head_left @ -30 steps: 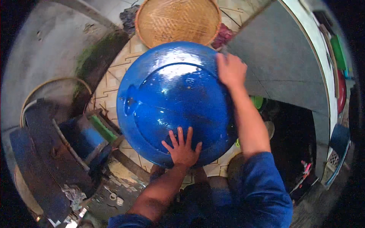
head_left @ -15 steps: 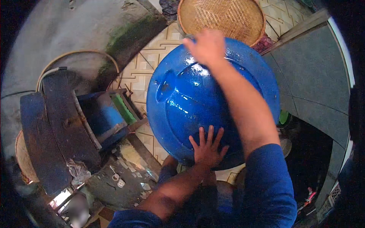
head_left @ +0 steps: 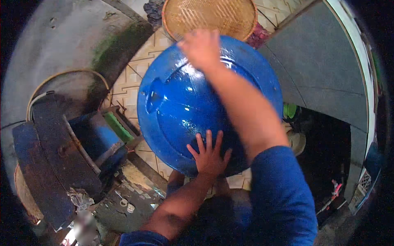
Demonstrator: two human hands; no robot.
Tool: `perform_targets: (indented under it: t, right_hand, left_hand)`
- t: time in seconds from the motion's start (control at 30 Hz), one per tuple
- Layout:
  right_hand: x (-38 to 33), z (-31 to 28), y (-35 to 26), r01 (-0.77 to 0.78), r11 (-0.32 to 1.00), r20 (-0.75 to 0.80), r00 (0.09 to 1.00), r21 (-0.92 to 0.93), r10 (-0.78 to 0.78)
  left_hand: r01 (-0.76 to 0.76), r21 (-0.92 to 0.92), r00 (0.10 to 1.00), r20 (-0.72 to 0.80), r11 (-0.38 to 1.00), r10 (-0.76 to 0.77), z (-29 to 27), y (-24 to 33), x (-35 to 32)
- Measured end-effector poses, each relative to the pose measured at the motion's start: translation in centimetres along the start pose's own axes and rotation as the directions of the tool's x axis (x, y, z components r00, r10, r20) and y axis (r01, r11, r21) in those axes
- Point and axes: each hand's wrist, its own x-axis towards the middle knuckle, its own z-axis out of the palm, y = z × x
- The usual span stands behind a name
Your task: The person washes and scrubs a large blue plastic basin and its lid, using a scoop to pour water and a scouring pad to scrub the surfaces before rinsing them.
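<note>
A large round blue plastic drum (head_left: 246, 74) with a wet, shiny face stands in front of me. A raised ring and a moulded recess at the left mark its surface. My left hand (head_left: 210, 156) lies flat on the near part of it, fingers spread and holding nothing. Stretched across to the far rim, my right hand (head_left: 201, 51) is smeared by motion. Its fingers are bent over the surface, and whether anything lies beneath them is hidden.
Beyond the drum lies a round woven bamboo tray (head_left: 209, 18) on patterned tiles (head_left: 131, 78). A dark wooden bench (head_left: 61, 143) stands at the left beside a hose (head_left: 69, 71). Grey panels (head_left: 320, 61) and a green container (head_left: 289, 110) are at the right.
The whole view has shifted, so the drum and surroundings sit further left. My left hand stays on the near part of the drum; my right hand remains near the far rim.
</note>
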Motion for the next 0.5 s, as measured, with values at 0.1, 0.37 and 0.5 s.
perform_targets:
  t: [0.1, 0.37, 0.5]
  right_hand:
    - [-1.1, -3.6, 7.0, -0.333, 0.941, 0.246, 0.908, -0.062, 0.338]
    - [-21.7, -10.6, 17.1, -0.608, 0.779, 0.133, 0.794, 0.154, 0.593]
    - [-30.3, -14.1, 8.7, -0.722, 0.655, 0.003, 0.673, 0.225, 0.74]
  left_hand:
    - [0.016, -0.006, 0.997, -0.073, 1.0, -0.016, 0.3, 0.0, -0.2]
    - [0.017, 0.038, 0.99, -0.141, 0.999, -0.011, 0.7, 0.4, -0.2]
    - [0.049, 0.092, 0.992, -0.125, 0.995, -0.037, 0.9, 0.3, 0.2]
